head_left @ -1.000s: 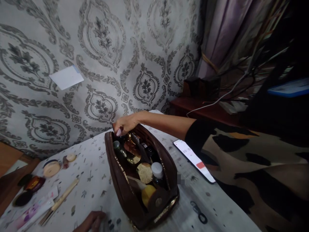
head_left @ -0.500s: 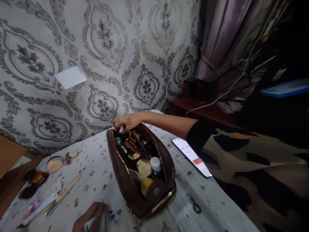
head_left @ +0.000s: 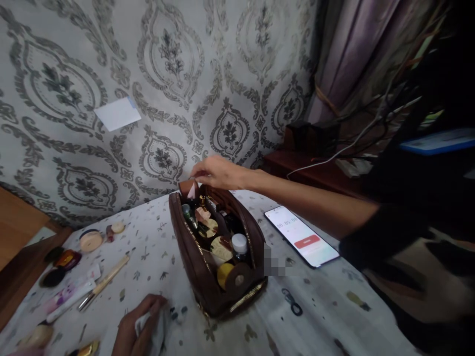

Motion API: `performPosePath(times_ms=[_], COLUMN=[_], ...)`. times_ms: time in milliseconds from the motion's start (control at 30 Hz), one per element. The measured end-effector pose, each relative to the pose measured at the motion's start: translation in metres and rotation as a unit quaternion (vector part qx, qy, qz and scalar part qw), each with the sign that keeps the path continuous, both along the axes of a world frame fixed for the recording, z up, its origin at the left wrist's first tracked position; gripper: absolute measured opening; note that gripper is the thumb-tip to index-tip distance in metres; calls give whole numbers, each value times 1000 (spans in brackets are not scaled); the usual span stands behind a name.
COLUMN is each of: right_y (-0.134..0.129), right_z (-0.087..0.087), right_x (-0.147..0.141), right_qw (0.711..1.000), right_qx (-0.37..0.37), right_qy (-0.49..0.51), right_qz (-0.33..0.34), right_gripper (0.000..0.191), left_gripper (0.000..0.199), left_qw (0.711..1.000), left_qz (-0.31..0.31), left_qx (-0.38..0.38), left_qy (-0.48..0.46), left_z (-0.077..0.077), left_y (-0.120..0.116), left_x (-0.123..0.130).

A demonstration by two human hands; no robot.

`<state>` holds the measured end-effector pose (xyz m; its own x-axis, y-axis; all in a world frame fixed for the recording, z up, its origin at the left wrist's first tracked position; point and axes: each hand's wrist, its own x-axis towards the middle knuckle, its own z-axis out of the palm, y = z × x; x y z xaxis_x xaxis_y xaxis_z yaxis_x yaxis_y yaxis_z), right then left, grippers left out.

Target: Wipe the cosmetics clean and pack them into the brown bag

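Note:
An unzipped brown makeup bag (head_left: 181,257) stands on the patterned white cloth, filled with several cosmetics. Among them are a white-capped bottle (head_left: 239,244), a yellow round item (head_left: 224,275) and a small green-tinted bottle (head_left: 186,213). My right hand (head_left: 218,170) reaches over the far end, fingers bent down at the bag's brown flap (head_left: 186,188); its fingertips are partly hidden. A pale pink-white piece (head_left: 192,191) shows just below them. Near the front edge, my left hand (head_left: 135,324) is closed round a crumpled white tissue (head_left: 156,326), left of the bag.
A phone (head_left: 297,235) with a running timer lies right of the bag. At left are a brush (head_left: 106,282), tubes (head_left: 72,296), a round compact (head_left: 91,241) and dark jars (head_left: 69,258). The patterned wall rises behind; a cable (head_left: 334,155) hangs at the right.
My right hand has risen slightly from inside the bag's far end to its rim, showing more of the contents. My left hand still grips the tissue. The view has shifted a little.

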<state>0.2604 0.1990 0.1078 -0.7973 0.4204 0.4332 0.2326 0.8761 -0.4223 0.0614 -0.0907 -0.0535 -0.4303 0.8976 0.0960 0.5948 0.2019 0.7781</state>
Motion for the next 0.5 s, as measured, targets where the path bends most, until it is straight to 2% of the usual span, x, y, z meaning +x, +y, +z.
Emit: performPosePath(times_ms=[67, 167, 233, 333, 500], right_y=[-19, -46, -63, -94, -162], right_z=[4, 5, 1, -10, -37], right_x=[11, 25, 33, 40, 39], right_qw=[999, 998, 996, 992, 986], right_qx=[-12, -14, -5, 0, 37], right_qy=[21, 42, 73, 128, 140], right_qz=[-35, -50, -44, 3, 84], right_gripper=[14, 30, 38, 42, 44], left_gripper=[44, 43, 42, 41, 39], left_qw=[1000, 997, 995, 995, 992], left_qz=[-24, -82, -99, -96, -109], left_qx=[-7, -10, -1, 19, 42], left_qy=[-1, 2, 9, 20, 43], left_z=[-1, -2, -1, 1, 5], left_y=[0, 2, 3, 4, 4], left_x=[-3, -8, -10, -10, -6])
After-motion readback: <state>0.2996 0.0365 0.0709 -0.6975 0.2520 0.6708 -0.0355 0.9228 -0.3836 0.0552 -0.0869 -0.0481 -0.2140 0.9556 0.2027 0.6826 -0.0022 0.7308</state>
